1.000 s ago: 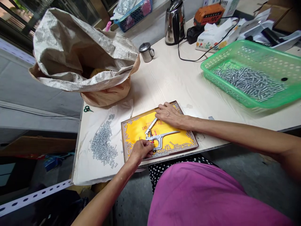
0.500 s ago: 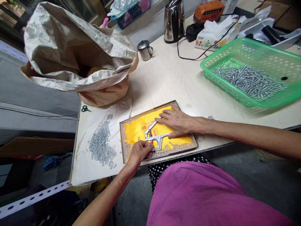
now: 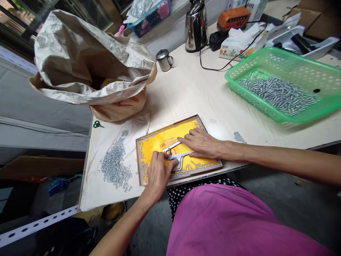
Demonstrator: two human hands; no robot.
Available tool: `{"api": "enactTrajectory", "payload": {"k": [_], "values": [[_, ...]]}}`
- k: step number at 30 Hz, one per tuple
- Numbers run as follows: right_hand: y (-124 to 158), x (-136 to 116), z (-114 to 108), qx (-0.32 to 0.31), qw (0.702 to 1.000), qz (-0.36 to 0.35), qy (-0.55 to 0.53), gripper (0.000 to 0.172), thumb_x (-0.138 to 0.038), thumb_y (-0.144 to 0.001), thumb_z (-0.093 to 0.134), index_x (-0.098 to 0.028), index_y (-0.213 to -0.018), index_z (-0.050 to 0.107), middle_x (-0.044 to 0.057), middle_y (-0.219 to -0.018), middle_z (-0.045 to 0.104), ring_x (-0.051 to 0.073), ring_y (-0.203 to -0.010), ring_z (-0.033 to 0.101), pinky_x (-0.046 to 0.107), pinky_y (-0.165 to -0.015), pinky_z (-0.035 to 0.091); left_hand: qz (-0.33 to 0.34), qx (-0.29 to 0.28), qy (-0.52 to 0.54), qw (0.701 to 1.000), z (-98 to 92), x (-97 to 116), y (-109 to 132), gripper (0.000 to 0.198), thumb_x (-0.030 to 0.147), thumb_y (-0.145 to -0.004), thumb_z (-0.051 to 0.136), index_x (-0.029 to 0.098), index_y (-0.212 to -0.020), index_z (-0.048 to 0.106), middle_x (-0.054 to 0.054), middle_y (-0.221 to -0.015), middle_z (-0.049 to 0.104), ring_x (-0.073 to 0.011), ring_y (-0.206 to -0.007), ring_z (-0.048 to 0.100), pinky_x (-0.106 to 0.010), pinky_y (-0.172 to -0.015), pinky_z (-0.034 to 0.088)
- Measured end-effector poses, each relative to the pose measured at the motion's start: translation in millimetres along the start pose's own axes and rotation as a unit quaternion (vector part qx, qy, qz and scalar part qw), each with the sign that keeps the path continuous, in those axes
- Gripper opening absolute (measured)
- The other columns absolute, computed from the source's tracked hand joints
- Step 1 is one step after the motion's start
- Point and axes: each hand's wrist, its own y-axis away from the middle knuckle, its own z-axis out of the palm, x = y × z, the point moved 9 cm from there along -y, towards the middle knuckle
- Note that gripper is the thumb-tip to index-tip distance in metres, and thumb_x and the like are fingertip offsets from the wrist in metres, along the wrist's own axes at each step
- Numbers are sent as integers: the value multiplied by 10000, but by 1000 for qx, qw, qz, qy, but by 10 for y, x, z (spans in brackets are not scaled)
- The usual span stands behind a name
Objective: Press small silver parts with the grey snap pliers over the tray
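The left hand (image 3: 158,174) pinches stiff, weighty metal pliers (image 3: 179,160), best held by the handle; the right hand (image 3: 201,143) lies spread on a yellow tray (image 3: 167,127).

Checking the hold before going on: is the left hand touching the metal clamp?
Touching: the head view shows the fingers of the left hand lying over the metal clamp, with no gap between them.

A dark-framed window (image 3: 90,14) glows at the far left beyond a pale wood-grain worktable (image 3: 186,96), a white perforated shelf rail (image 3: 34,222) runs low beside it, grey concrete floor (image 3: 279,192) shows underneath, and cardboard boxes (image 3: 319,17) sit past the far corner
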Motion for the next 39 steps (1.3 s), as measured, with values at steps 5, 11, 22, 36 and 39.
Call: {"api": "enactTrajectory", "payload": {"k": [5,11,22,36,39], "values": [[-40,-61,-83,24,999,23,2,675,-378,-817,696,-106,-1370,421,122,-1064,641,268,-936,502,379,-771,396,204,-23,-74,976,190,529,-224,516,338,-829,697,149,-1272,511,-160,-1246,580,-307,-1140,528,-484,-972,461],[-87,-35,-20,34,995,37,88,293,-242,-883,591,-104,-1141,571,131,-971,643,250,-893,522,368,-751,405,208,-31,-142,967,275,583,-373,420,295,-846,674,146,-1215,538,-126,-1102,621,-281,-1045,543,-445,-920,481],[-179,-2,98,50,991,26,119,217,-211,-979,426,-124,-1102,582,113,-940,647,231,-886,545,372,-764,411,180,-31,-140,973,174,448,-538,268,307,-869,664,159,-1089,627,-106,-1034,625,-257,-1010,559,-367,-864,484],[-14,-386,-201,126,990,-40,37,264,-116,-1006,330,-195,-845,522,11,-749,601,168,-695,455,348,-742,281,115,63,17,991,-347,81,-849,231,230,-921,565,180,-1055,746,-72,-965,731,-195,-873,655,-293,-819,490],[115,-332,-280,166,986,-27,1,269,-163,-1028,319,-200,-833,501,-3,-730,576,151,-643,429,330,-715,280,75,105,14,991,-664,-209,-887,268,264,-933,563,165,-1109,739,-86,-1045,742,-197,-918,669,-290,-858,492]]}}
